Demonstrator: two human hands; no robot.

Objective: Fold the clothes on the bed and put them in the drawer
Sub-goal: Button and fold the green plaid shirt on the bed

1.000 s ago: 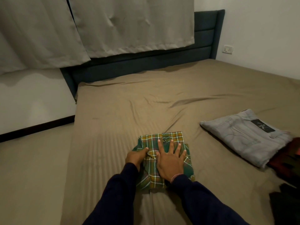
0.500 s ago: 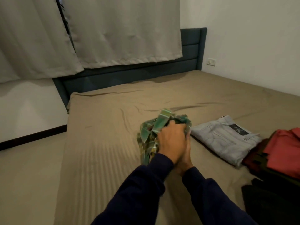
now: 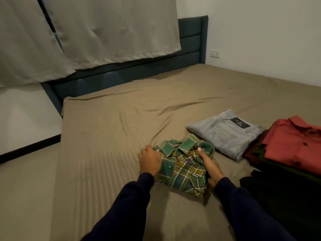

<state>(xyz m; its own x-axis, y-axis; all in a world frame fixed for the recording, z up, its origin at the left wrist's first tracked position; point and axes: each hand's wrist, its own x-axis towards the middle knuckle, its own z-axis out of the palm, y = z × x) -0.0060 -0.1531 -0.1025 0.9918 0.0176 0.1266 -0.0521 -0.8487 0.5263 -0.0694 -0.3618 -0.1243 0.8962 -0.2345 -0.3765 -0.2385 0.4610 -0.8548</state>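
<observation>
A folded green and yellow plaid shirt (image 3: 184, 167) lies collar-up on the tan bed (image 3: 112, 136), right in front of me. My left hand (image 3: 150, 160) grips its left edge with curled fingers. On the right edge, my right hand (image 3: 212, 168) holds the shirt with the thumb on top and the fingers tucked out of sight beneath. Folded grey jeans (image 3: 225, 134) lie just beyond the shirt to the right. No drawer is in view.
A folded red shirt (image 3: 295, 141) tops a stack of dark clothes (image 3: 278, 188) at the bed's right side. A dark blue headboard (image 3: 191, 40) and grey curtains (image 3: 112, 32) stand behind. Floor (image 3: 26, 188) runs along the bed's left edge.
The plaid shirt was pressed flat, then lifted and turned over in both hands. It now lies collar-up on the bed, closer to the grey jeans.
</observation>
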